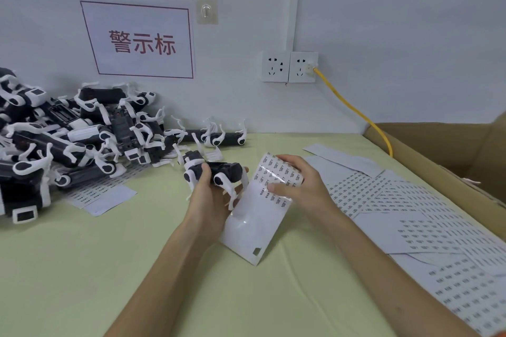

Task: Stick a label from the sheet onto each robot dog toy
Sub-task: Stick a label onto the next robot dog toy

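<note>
The left hand (204,194) curls its fingers round a dog (216,171), just left of the sheet (253,224) that the right hand (298,182) pinches.

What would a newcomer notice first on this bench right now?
Probably the big pile of robot dog toys heaped at the left against the wall. Next, centre: the left hand grips one robot dog toy while the right hand holds a partly used label sheet.
</note>
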### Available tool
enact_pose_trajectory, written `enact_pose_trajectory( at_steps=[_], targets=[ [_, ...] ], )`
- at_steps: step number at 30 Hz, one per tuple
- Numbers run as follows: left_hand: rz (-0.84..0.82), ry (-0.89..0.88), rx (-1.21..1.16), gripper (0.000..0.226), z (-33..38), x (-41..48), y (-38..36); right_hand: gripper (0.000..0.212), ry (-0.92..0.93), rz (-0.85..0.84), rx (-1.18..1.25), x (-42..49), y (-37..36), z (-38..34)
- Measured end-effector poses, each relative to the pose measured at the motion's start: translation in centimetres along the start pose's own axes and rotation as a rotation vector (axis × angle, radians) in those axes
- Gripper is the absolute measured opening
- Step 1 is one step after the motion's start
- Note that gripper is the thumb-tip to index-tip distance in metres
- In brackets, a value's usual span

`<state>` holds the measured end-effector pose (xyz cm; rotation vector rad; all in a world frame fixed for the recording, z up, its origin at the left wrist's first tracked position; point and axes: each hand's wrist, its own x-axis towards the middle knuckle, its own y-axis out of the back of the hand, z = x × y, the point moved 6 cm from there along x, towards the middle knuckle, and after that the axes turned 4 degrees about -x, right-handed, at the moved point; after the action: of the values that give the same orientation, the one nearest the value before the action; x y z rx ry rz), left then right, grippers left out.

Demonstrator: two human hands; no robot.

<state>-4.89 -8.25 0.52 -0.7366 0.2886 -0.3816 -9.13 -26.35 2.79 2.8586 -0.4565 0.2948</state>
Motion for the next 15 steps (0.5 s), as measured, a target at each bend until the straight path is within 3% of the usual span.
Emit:
enact_pose_trajectory(
  at_steps=[6, 9, 12, 15],
  targets=[
    [-0.142, -0.007, 0.257, 0.058, 0.1, -0.6, -1.0, 0.047, -0.036, 0.008, 0.109, 0.0, 0.0, 0.0],
    [-0.177, 0.05, 0.282, 0.02, -0.5, -0.9, -1.1, 0.044, -0.014, 0.034, 0.034, -0.1, 0.0, -0.1],
    [-0.132, 0.096, 0.294, 0.044, -0.9, -0.8, -0.5, 0.042, 0.008, 0.053, -0.065, -0.3, 0.0, -0.2],
    [-0.084, 0.092, 0.293, 0.031, -0.9, -0.7, 0.0, 0.048, 0.063, 0.062, -0.203, -0.5, -0.2, -0.4]
  ],
)
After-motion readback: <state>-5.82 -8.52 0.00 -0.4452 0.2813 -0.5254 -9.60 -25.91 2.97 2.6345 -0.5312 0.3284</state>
